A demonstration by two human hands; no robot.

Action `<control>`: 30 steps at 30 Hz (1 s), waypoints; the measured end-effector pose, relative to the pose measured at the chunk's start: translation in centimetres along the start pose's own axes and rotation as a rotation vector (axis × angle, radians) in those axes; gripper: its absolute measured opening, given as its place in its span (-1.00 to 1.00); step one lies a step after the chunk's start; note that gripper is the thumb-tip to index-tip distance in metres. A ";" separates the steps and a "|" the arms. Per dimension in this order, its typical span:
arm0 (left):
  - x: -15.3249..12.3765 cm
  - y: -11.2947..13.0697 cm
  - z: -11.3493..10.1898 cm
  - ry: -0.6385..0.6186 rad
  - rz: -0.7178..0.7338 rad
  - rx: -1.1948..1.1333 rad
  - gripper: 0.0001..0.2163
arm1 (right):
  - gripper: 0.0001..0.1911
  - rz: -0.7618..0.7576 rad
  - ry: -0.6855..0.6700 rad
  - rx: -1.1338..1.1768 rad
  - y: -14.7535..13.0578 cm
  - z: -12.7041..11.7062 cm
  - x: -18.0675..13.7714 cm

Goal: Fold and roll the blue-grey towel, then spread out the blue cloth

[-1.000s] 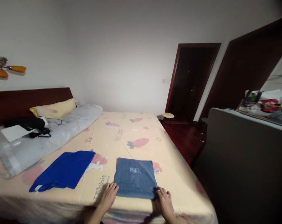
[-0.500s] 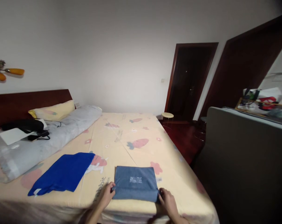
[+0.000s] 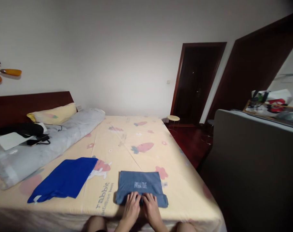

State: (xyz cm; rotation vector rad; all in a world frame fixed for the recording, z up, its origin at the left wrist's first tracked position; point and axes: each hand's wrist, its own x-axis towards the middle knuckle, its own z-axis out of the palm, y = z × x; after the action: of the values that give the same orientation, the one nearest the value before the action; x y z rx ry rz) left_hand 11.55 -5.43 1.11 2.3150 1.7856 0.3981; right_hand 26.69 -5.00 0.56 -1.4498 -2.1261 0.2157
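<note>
A folded grey-blue towel (image 3: 140,183) with white lettering lies near the bed's front edge. My left hand (image 3: 132,206) and my right hand (image 3: 150,206) rest flat side by side on the towel's near edge, fingers spread, pressing it onto the sheet. Neither hand grips anything. A folded bright blue cloth (image 3: 64,180) lies on the bed to the left, apart from both hands.
The bed (image 3: 127,145) has a yellow strawberry-print sheet. A grey rolled duvet (image 3: 40,145), a yellow pillow (image 3: 53,113) and black items with a white sheet (image 3: 20,133) sit at the left. A grey panel (image 3: 253,167) stands right, a small stool (image 3: 173,118) near the dark doorway (image 3: 197,82).
The towel went from a larger square to a shorter folded rectangle. My hands moved from its two near corners inward to the middle of its near edge.
</note>
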 end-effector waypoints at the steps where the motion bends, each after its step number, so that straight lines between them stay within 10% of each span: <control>1: 0.1 -0.1 0.6 -0.033 -0.021 0.012 -0.50 | -0.46 0.009 -0.032 0.011 -0.3 0.0 0.0; 12: -3.2 -9.1 -0.6 0.011 -0.148 0.182 -0.51 | -0.29 0.069 -0.086 -0.224 9.4 -2.3 -4.0; 30: -1.9 -8.6 -4.0 0.053 -0.089 0.149 -0.54 | -0.57 0.114 0.034 -0.122 10.0 -3.9 -2.6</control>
State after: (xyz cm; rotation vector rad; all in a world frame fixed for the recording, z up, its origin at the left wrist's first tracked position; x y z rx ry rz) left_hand 1.90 -5.14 2.07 2.3305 1.9989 0.3259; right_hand 37.53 -3.98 -1.32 -1.6353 -2.0630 0.1040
